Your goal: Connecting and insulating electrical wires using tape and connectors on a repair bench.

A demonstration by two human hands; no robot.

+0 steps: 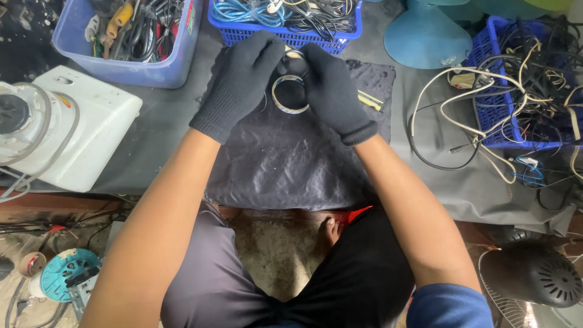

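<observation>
Crinkled dark cloth [285, 164] | gloved left hand [240, 82], right hand [334, 91] pinch metal ring [290, 95], probably steel

- Both hands wear black gloves; the left hand [238, 82] and right hand [333, 91] together hold a round metal ring [290, 95] above a dark cloth [285, 164].
- The cloth lies on the grey desk [164, 130].
- A blue basket [285, 24] of cables sits just beyond the hands.
- A white appliance [73, 130] stands at the left.
- Tangled cords [486, 109] spill from another blue basket [504, 91] at the right.
</observation>
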